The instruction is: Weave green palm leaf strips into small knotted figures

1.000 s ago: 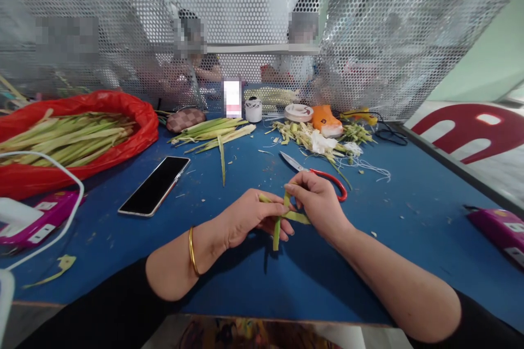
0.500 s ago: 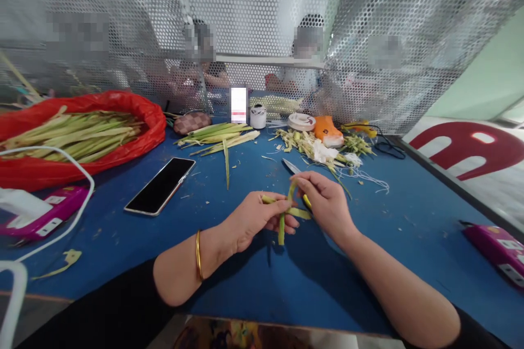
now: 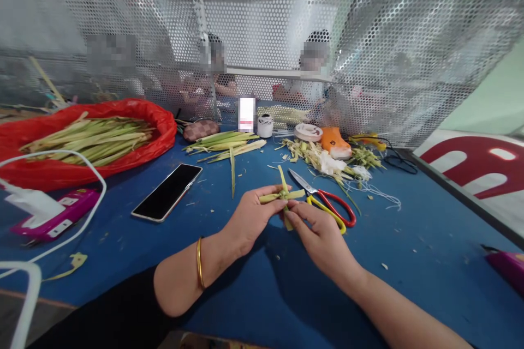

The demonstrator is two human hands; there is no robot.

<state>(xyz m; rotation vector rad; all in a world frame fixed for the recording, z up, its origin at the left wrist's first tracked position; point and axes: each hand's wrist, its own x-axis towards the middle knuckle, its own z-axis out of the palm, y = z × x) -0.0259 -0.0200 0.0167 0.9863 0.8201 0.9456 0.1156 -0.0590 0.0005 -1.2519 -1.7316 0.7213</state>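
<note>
Low over the blue table (image 3: 254, 283), my left hand (image 3: 251, 218) and my right hand (image 3: 317, 232) meet on a small cross of folded green leaf strips (image 3: 282, 195). The left hand, with a gold bangle on its wrist, pinches the crossing from the left, and the right hand's fingertips pinch the lower end from the right. Red and yellow handled scissors (image 3: 325, 203) lie just right of the cross, untouched.
A red bag of long green leaves (image 3: 88, 139) sits far left. A black phone (image 3: 167, 192), a pink device with a white cable (image 3: 55, 215), loose leaves (image 3: 223, 144), trimmings, thread and an orange object (image 3: 335, 142) lie about. Perforated metal screens stand behind, with people beyond them.
The strips, hanging loose a second ago, now form a flat cross. My right hand slid from above the strips to below them, uncovering the scissors. My head tilted up.
</note>
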